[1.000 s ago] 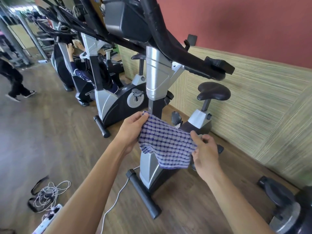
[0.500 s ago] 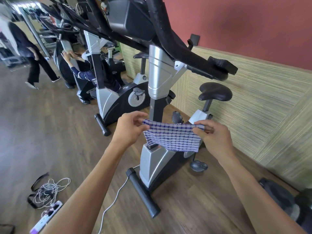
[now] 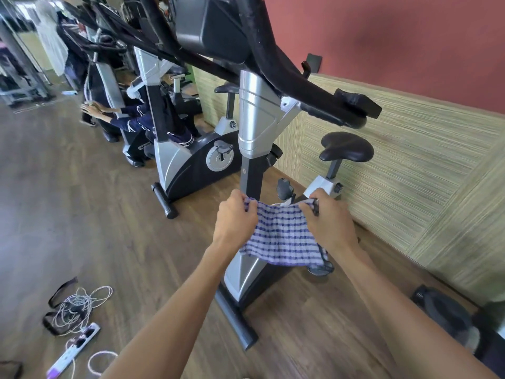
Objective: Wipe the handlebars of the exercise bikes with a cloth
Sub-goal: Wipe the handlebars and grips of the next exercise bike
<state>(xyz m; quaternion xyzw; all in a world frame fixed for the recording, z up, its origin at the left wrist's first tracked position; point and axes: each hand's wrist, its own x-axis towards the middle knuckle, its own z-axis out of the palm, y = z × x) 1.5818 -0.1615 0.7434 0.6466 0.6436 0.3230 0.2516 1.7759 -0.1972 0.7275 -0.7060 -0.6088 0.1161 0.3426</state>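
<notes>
Cloth (image 3: 282, 236), blue-checked, hangs stretched between left hand (image 3: 235, 218) and right hand (image 3: 328, 222), each pinching a top corner, below the black handlebar (image 3: 314, 97). The bike's silver column (image 3: 257, 127) stands just behind; cables (image 3: 76, 305) lie on the floor.

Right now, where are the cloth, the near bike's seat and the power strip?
cloth (image 3: 284, 236), head view, middle of the checked fabric.
seat (image 3: 346, 146), head view, top of the black saddle.
power strip (image 3: 73, 351), head view, middle of its white body.
</notes>
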